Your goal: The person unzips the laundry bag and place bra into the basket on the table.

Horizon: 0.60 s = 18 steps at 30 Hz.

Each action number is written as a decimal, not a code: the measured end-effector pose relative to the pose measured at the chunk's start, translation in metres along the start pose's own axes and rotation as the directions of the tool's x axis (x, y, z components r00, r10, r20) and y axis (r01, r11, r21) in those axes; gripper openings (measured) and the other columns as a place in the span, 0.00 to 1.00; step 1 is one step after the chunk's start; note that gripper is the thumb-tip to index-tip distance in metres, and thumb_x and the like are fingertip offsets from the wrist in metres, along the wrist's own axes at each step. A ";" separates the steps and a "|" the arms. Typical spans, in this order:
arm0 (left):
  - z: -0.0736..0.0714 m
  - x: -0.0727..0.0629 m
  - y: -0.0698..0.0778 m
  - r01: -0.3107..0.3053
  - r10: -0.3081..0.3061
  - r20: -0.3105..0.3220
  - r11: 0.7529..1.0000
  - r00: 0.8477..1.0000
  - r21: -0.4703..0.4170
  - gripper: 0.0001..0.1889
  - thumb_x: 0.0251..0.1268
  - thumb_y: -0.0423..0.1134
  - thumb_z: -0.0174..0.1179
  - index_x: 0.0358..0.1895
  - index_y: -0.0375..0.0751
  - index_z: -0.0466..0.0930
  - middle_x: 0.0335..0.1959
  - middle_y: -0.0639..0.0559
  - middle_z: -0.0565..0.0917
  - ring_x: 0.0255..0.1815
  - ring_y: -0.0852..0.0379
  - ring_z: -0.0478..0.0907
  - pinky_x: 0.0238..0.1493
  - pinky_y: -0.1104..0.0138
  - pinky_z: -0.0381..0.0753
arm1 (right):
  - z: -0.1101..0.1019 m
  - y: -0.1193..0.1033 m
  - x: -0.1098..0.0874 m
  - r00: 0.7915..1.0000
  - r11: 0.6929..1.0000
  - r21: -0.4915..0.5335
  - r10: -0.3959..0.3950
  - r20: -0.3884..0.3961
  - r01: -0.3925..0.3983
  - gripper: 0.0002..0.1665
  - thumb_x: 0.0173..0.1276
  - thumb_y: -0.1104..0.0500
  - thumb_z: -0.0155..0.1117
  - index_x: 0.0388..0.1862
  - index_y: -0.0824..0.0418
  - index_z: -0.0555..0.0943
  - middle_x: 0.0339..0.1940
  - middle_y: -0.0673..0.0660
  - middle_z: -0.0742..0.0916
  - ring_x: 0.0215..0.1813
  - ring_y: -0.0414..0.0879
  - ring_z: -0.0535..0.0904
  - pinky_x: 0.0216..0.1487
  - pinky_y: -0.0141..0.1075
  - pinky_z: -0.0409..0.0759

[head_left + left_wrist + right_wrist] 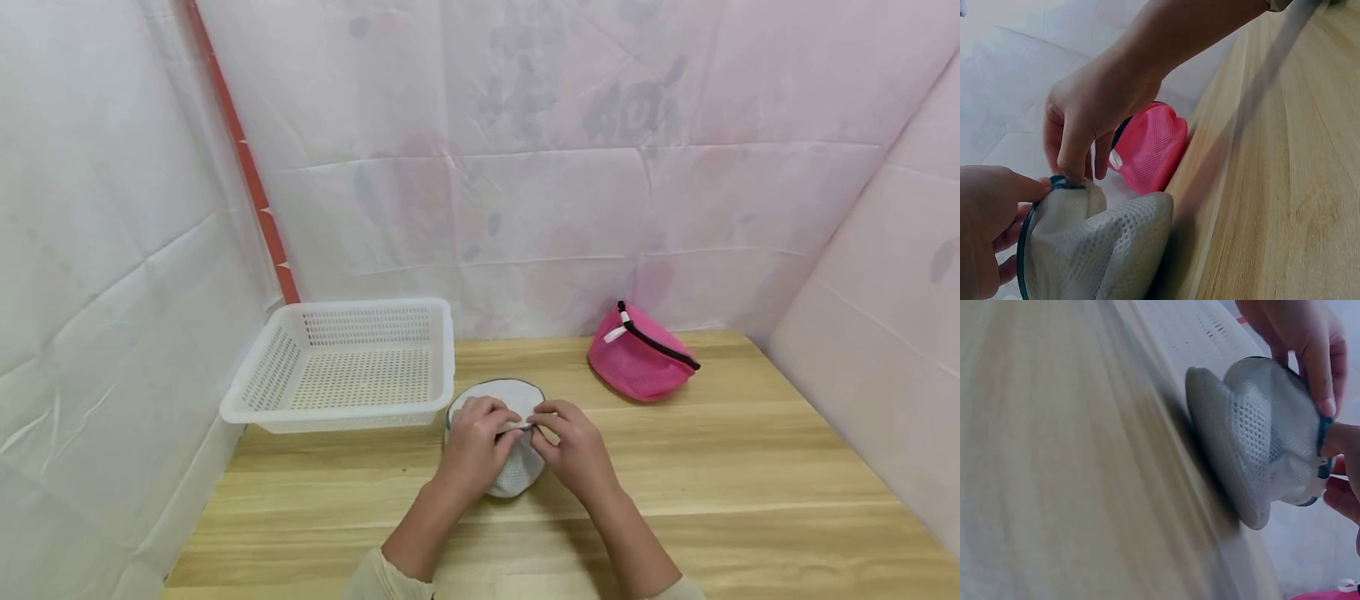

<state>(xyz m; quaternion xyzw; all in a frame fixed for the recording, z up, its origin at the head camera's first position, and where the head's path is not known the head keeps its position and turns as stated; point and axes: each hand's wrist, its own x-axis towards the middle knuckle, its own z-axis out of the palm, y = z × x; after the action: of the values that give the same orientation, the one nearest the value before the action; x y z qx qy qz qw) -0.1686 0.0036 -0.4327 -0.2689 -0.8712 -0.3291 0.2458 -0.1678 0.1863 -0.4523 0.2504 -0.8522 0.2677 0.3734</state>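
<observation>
A white mesh laundry bag with a dark trimmed rim stands on the wooden table in front of me. My left hand pinches the near side of its rim between thumb and fingers. Close beside it, my right hand pinches the same edge. In the left wrist view the mesh bag sags below the dark trim, and the right hand has its fingertips on that trim. The right wrist view shows the bag bulging, its base against the table. What lies inside the bag is hidden.
A white perforated plastic basket stands at the back left. Toward the back right sits a pink mesh bag with a black zipper edge and a white pull. Pale patterned sheeting hangs behind and beside the wooden table.
</observation>
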 end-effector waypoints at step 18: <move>0.003 -0.020 -0.001 0.119 -0.126 0.042 0.982 0.991 0.145 0.20 0.42 0.51 0.79 0.33 0.48 0.78 0.33 0.56 0.75 0.36 0.56 0.76 0.35 0.64 0.78 | 0.007 0.002 -0.002 0.543 0.450 0.603 0.839 -0.033 -0.659 0.05 0.62 0.69 0.62 0.27 0.69 0.83 0.21 0.53 0.86 0.25 0.33 0.83 0.29 0.26 0.84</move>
<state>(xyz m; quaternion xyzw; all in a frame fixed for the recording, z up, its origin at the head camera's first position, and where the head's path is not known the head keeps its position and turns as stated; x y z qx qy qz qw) -0.1552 -0.0015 -0.4474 -0.2049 -0.9133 -0.2739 0.2211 -0.1715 0.1837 -0.4581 -0.1161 -0.6893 0.6642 0.2651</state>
